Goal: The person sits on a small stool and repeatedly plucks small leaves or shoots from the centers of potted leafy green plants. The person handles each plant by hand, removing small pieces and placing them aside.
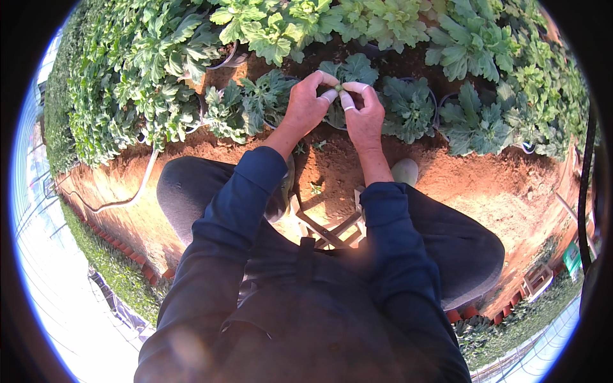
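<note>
My left hand (306, 103) and my right hand (365, 112) meet over a leafy potted plant (357, 71) that looks like a chrysanthemum. White covers wrap the thumb and forefinger of each hand. Between the four fingertips is a small green shoot tip (339, 88), pinched from both sides. Its stem is hidden behind my fingers, so I cannot tell whether it is still joined to the plant. Only part of the pot's rim shows below the leaves.
Similar potted plants (409, 107) stand on both sides and in dense rows beyond. Plucked-looking green sprigs (316, 189) lie on the reddish soil (330, 210). A folding wooden stool (328, 232) is under me. A pale hose (143, 184) runs at left; a small wooden stool (537, 280) stands at lower right.
</note>
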`<action>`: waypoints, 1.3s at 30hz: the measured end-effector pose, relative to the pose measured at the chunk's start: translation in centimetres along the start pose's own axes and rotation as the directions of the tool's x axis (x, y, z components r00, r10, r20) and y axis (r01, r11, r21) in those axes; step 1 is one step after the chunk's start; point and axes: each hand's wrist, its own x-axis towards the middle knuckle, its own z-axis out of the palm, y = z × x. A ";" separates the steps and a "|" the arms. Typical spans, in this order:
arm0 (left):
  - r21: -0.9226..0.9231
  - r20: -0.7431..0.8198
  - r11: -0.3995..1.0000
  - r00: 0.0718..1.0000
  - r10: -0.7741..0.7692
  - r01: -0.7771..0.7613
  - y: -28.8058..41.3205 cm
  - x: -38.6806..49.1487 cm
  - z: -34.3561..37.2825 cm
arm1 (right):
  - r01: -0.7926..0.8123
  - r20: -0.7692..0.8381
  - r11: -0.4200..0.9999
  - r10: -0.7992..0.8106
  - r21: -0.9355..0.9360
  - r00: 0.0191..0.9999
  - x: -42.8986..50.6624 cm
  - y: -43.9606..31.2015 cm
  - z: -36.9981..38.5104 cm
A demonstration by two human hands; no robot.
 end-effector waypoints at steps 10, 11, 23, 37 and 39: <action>0.026 0.006 0.993 0.993 0.119 -0.119 0.8 0.0 0.3 | -0.151 -0.075 0.972 0.166 0.178 0.983 -0.8 0.9 0.4; 0.042 0.031 0.993 0.994 0.110 -0.111 0.9 0.0 0.3 | -0.179 -0.080 0.963 0.198 0.199 0.977 -0.8 0.9 0.3; 0.110 0.021 0.994 1.000 -0.022 0.019 1.1 0.5 -0.1 | -0.300 -0.202 0.924 0.349 0.239 0.915 -1.5 1.3 0.0; 0.223 0.326 0.863 0.869 0.373 -0.454 9.0 -1.0 7.8 | -0.498 -0.561 0.813 0.574 0.303 0.596 -5.0 5.8 -8.2; 0.294 0.456 0.863 0.853 0.252 -0.412 8.4 -1.6 9.7 | -0.451 -0.640 0.842 0.525 0.296 0.561 -4.3 5.7 -9.8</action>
